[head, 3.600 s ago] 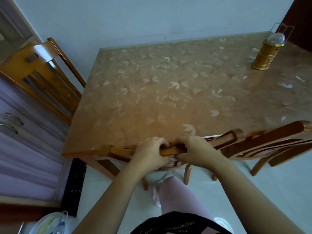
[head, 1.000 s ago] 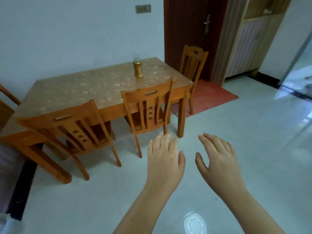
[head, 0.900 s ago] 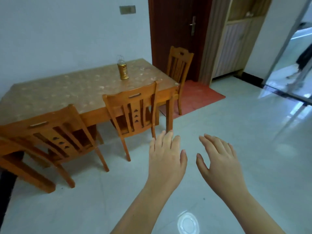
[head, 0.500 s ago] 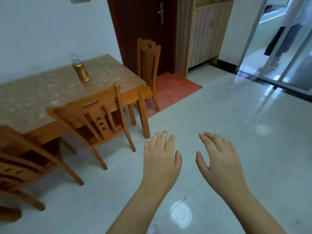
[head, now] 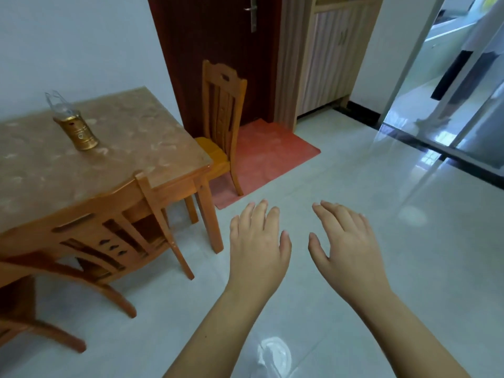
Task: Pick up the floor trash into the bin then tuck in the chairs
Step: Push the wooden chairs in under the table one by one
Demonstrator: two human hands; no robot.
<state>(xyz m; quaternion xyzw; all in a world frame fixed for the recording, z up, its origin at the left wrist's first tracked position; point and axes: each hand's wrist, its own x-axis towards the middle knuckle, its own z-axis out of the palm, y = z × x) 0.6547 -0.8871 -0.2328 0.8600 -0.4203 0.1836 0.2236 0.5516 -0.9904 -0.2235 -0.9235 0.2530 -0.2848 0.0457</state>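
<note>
My left hand (head: 257, 245) and my right hand (head: 345, 245) hover palm-down over the white tiled floor, fingers spread, holding nothing. A wooden chair (head: 109, 236) stands at the long side of the table (head: 169, 162) on the left, its seat under the tabletop. A second wooden chair (head: 222, 113) stands at the table's short end, its seat partly under the edge and its back legs on a red mat (head: 270, 154). Part of a third chair (head: 16, 320) shows at the far left. No trash or bin is in view.
A gold lantern (head: 75, 126) stands on the table. Behind are a dark wooden door (head: 218, 36) and a cabinet (head: 327, 55). A sliding glass door (head: 463, 91) is at the right, with a person partly visible beyond it. Open tiled floor lies ahead.
My hands let go of the first chair's backrest and now hang open. My view has swung right along the table toward its short end and the chair by the door.
</note>
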